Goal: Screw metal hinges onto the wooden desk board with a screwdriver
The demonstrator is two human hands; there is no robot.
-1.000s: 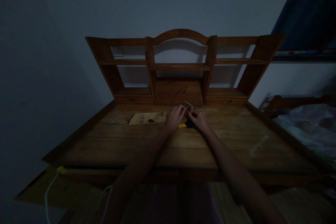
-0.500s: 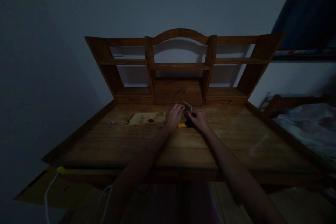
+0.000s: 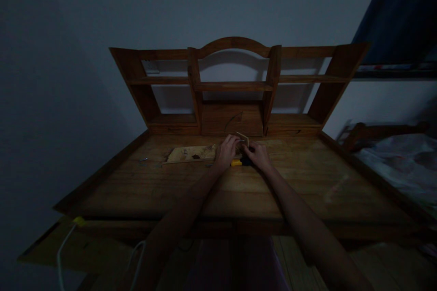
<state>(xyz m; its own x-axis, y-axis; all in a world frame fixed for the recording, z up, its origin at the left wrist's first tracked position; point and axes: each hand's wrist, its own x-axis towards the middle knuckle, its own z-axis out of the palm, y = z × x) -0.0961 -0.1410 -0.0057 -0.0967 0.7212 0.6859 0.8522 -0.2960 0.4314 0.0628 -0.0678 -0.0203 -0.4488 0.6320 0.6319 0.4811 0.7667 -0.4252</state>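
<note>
My left hand [image 3: 226,152] is closed in a pinch at mid-desk, with a small thin metal piece [image 3: 241,140] at its fingertips. It could be a nail or screw; the dim light hides its kind. Close by, the fingers of my right hand [image 3: 258,155] are curled on a thin, angled, pale wooden piece [image 3: 247,139]. Both sets of fingertips nearly meet. Below them lies a tool with a yellow-and-black handle [image 3: 236,163], apparently a screwdriver, its shaft passing behind my left wrist. A rough wooden board [image 3: 184,153] with dark patches rests left of my left hand.
Small metal pieces [image 3: 143,160] lie on the left of the wooden desk [image 3: 307,182]. A shelf unit [image 3: 234,86] stands along the back, with a thin dark wire [image 3: 232,119] before its middle panel. White cord [image 3: 60,254] hangs at the lower left.
The metal piece and the angled wooden piece between my fingers have shifted and tilted slightly. Both hands stay in nearly the same place.
</note>
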